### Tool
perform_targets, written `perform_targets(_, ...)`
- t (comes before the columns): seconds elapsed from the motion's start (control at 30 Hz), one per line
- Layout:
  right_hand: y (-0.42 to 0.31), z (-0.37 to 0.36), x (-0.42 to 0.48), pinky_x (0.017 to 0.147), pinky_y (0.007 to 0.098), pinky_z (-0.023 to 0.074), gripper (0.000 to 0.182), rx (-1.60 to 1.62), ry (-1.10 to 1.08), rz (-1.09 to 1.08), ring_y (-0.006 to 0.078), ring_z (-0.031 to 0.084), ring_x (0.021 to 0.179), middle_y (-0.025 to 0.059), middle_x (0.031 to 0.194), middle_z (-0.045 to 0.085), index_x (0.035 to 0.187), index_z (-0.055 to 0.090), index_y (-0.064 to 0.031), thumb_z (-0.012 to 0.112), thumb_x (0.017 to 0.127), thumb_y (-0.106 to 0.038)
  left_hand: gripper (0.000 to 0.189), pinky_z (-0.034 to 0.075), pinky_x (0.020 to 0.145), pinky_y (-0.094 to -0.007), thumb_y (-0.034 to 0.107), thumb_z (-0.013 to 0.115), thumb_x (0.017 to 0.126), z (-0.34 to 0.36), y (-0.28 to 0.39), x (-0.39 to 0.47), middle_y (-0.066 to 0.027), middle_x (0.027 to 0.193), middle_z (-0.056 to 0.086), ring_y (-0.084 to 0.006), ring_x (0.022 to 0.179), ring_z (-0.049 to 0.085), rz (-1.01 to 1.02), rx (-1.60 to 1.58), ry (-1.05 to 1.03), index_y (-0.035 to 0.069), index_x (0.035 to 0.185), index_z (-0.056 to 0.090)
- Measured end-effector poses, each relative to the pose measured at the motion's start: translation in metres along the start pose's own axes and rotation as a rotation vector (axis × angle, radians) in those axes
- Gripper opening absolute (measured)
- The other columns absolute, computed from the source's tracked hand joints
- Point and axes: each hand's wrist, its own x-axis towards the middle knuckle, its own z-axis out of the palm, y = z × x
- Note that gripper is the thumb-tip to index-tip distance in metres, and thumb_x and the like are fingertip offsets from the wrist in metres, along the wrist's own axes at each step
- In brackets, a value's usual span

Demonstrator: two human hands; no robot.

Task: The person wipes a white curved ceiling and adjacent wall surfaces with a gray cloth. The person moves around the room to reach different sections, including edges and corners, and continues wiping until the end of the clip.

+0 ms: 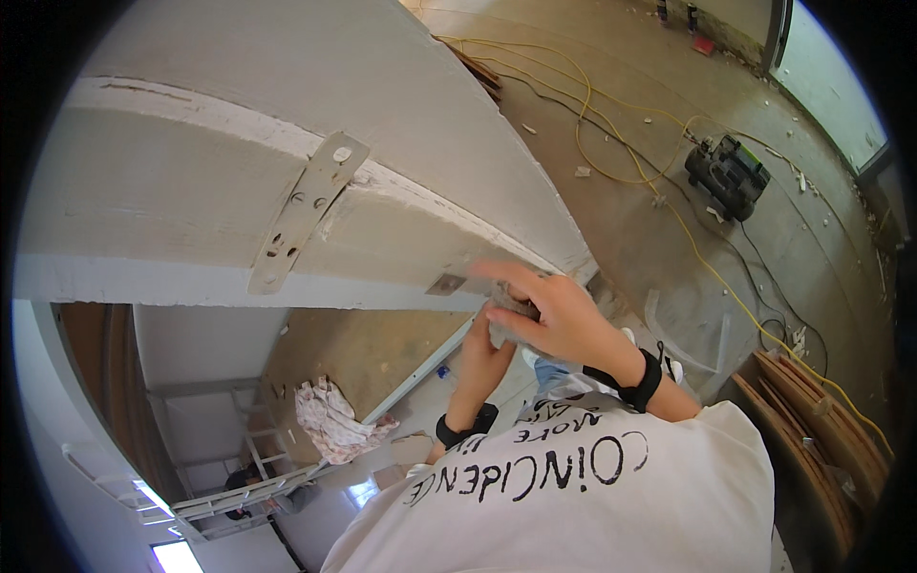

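Observation:
A crumpled grey cloth [507, 333] is bunched between my two hands, close to the painted panel's edge. My right hand [573, 311] grips it from above, its forefinger blurred and pointing left. From below, my left hand [487, 358] holds the same cloth and is partly hidden behind it. Left of the hands, a small metal plate [445, 284] sits in the off-white panel [408, 236]. Farther left, a long perforated metal strap [308, 215] crosses a rough white seam [437, 208] on that panel.
A black air compressor [727, 175] stands on the floor among yellow hose [688, 236] and dark cords. Brown boards [809, 437] are stacked at right. Below the panel, a patterned cloth [333, 419] hangs over a metal-edged wooden board [358, 351]. A white metal ladder [261, 444] is at lower left.

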Motion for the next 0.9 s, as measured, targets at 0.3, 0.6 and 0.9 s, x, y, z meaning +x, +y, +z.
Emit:
perform_targets(0.3,0.003,0.003,-0.001,0.058,0.0294,0.0423,0.043,0.238,0.163,-0.180,0.0216,0.051,0.062,0.0066,0.070,0.054,0.122,0.056,-0.0157,0.059,0.081,-0.003,0.021,0.046,0.079,-0.0336,0.004,0.053,0.081,0.014,0.005,0.006,-0.0153,0.098,0.064,-0.0248,0.091,0.061,0.022,-0.243,0.011,-0.003,0.100,0.059)
perform_targets(0.6,0.063,0.025,-0.006,0.066,0.0356,0.0455,0.041,-0.255,0.152,-0.108,0.0270,0.055,0.071,0.0090,0.082,0.061,0.117,0.057,-0.0132,0.061,0.078,-0.003,0.025,0.046,0.077,-0.0331,0.005,0.048,0.082,0.009,-0.023,0.013,-0.0166,0.095,0.065,-0.0235,0.088,0.061,-0.287,0.101,-0.349,-0.005,0.102,0.059)
perform_targets(0.9,0.050,0.021,-0.001,0.067,0.0343,0.0425,0.053,-0.211,0.296,-0.225,0.0266,0.049,0.070,0.0076,0.083,0.058,0.126,0.051,-0.0102,0.064,0.075,-0.009,0.029,0.042,0.082,-0.0289,0.018,0.046,0.094,-0.018,-0.026,0.020,-0.0111,0.097,0.064,-0.0177,0.091,0.056,-0.299,-0.263,-0.261,-0.004,0.110,0.057)
